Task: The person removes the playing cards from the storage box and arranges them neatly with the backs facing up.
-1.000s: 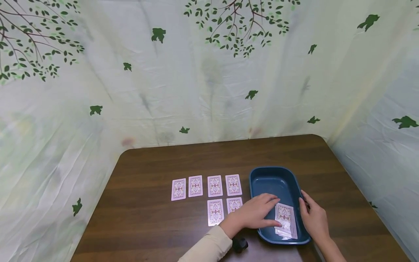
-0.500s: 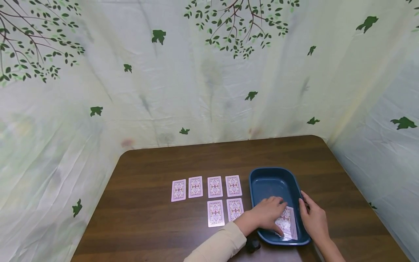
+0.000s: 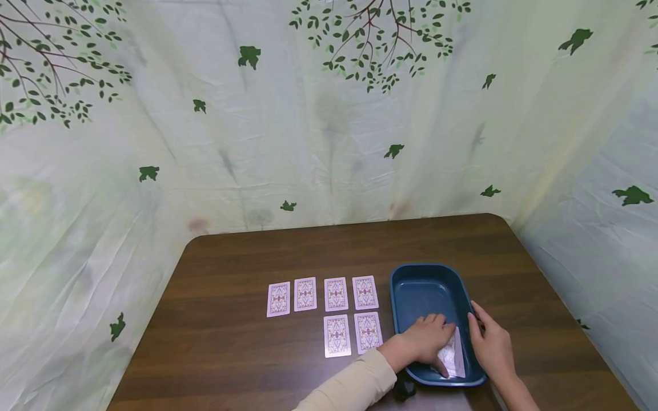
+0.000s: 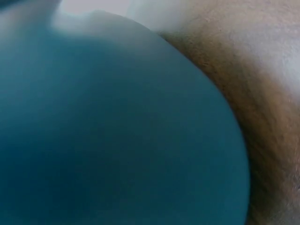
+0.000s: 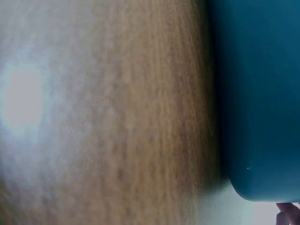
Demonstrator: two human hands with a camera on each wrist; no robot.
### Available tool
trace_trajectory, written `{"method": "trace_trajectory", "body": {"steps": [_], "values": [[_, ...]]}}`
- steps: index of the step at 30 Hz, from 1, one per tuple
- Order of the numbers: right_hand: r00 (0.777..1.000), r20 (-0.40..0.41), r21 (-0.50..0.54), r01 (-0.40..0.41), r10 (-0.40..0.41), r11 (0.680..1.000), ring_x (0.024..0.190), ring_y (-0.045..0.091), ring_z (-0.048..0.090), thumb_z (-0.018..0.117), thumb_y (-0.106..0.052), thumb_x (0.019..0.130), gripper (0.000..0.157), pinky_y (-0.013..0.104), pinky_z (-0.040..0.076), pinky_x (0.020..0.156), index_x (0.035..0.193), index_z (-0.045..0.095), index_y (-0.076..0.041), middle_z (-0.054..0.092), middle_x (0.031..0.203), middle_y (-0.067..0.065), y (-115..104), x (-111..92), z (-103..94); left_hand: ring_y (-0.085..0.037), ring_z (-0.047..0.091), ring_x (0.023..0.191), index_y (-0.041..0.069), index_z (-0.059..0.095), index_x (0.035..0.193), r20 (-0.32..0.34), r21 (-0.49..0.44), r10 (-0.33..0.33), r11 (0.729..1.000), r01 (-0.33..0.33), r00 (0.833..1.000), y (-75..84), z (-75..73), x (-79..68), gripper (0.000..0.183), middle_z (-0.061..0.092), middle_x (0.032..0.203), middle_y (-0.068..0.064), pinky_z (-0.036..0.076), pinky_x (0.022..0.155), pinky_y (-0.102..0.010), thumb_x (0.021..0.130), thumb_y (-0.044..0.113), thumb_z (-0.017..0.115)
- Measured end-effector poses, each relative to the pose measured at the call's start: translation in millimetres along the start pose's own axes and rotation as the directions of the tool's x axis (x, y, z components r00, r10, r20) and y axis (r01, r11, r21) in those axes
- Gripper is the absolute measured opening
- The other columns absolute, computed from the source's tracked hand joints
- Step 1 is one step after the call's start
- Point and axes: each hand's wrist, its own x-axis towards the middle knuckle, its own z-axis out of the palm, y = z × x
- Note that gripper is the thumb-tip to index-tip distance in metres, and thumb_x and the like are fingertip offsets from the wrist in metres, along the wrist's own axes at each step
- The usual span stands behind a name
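Note:
A blue rectangular tray (image 3: 426, 291) stands on the right part of the table. In its near end lies a small stack of playing cards (image 3: 454, 361), patterned backs up. My left hand (image 3: 428, 341) reaches over the tray's left rim and grips the stack, thumb at the near end and fingers at the far end; it covers much of the cards. My right hand (image 3: 492, 345) holds the tray's right rim. Close up, the tray wall (image 4: 117, 117) fills much of the left wrist view. Fingertips (image 5: 291, 213) show below the tray (image 5: 262, 93) in the right wrist view.
Face-down playing cards lie left of the tray in two rows: several in the far row (image 3: 336, 294) and two in the near row (image 3: 337, 337). The brown wooden table (image 3: 221, 342) meets a leaf-printed curtain (image 3: 308, 142) behind. A small black object (image 3: 404, 390) shows below my left wrist.
My left hand has moved right and nearer, from beside the stack to over it, with its fingers drawn in around the cards. The right hand stays on the tray's rim.

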Motion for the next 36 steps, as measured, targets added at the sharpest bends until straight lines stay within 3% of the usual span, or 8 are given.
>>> {"method": "trace_trajectory", "body": {"steps": [9, 16, 20, 27, 30, 36], "values": [[0.999, 0.021, -0.006, -0.024, 0.024, 1.0, 0.084, 0.041, 0.061, 0.057, -0.007, 0.09, 0.031, 0.054, 0.046, 0.068, 0.119, 0.058, 0.005, 0.061, 0.102, 0.027, 0.1, 0.7, 0.8, -0.009, 0.037, 0.09, 0.021, 0.038, 0.14, -0.03, 0.0, -0.004, 1.0, 0.004, 1.0, -1.2, 1.7, 2.7, 0.105, 0.041, 0.105, 0.003, 0.031, 0.069, -0.021, 0.052, 0.067, 0.074], [0.998, 0.041, -0.021, -0.038, 0.038, 0.999, 0.086, 0.043, 0.06, 0.055, -0.007, 0.091, 0.033, 0.054, 0.046, 0.069, 0.12, 0.056, 0.006, 0.06, 0.104, 0.029, 0.4, 0.4, 1.2, -0.01, 0.037, 0.104, 0.028, 0.031, 0.144, 0.022, -0.056, -0.021, 0.998, 0.022, 1.0, -1.2, -0.2, 3.9, 0.105, 0.038, 0.124, 0.002, 0.033, 0.083, -0.025, 0.054, 0.065, 0.072], [0.999, 0.035, -0.018, -0.041, 0.042, 0.999, 0.085, 0.042, 0.061, 0.056, -0.007, 0.091, 0.032, 0.053, 0.046, 0.069, 0.12, 0.056, 0.006, 0.06, 0.105, 0.028, 0.9, 0.6, 1.5, -0.012, 0.038, 0.109, 0.035, 0.034, 0.141, 0.02, 0.007, 0.004, 1.0, -0.004, 1.0, -0.7, -0.1, 3.7, 0.098, 0.04, 0.129, 0.001, 0.036, 0.087, -0.03, 0.056, 0.068, 0.068], [0.999, 0.027, -0.02, -0.04, 0.041, 0.999, 0.085, 0.041, 0.061, 0.056, -0.007, 0.09, 0.032, 0.053, 0.047, 0.068, 0.12, 0.057, 0.006, 0.06, 0.104, 0.028, 1.7, -0.2, 2.2, -0.008, 0.039, 0.09, 0.047, 0.042, 0.133, -0.008, 0.162, 0.044, 0.986, -0.043, 0.999, 3.5, 1.9, 3.6, 0.081, 0.045, 0.111, 0.004, 0.04, 0.067, -0.019, 0.059, 0.07, 0.063], [0.998, 0.03, -0.025, -0.047, 0.048, 0.999, 0.083, 0.04, 0.062, 0.055, -0.008, 0.091, 0.032, 0.052, 0.047, 0.067, 0.12, 0.057, 0.005, 0.061, 0.104, 0.028, 2.1, -0.4, 2.7, -0.009, 0.039, 0.093, 0.047, 0.042, 0.133, 0.003, 0.14, 0.044, 0.989, -0.045, 0.999, 4.8, 1.0, 3.8, 0.078, 0.044, 0.114, 0.003, 0.042, 0.068, -0.019, 0.062, 0.068, 0.064], [0.997, 0.042, -0.027, -0.069, 0.07, 0.997, 0.086, 0.041, 0.061, 0.054, -0.009, 0.091, 0.033, 0.053, 0.047, 0.069, 0.121, 0.056, 0.005, 0.06, 0.107, 0.027, 2.2, 1.2, 2.5, -0.011, 0.039, 0.101, 0.038, 0.045, 0.133, 0.013, 0.011, 0.045, 0.999, -0.045, 0.999, 3.1, -1.4, 3.4, 0.081, 0.04, 0.121, 0.001, 0.045, 0.076, -0.022, 0.06, 0.063, 0.07]]}}
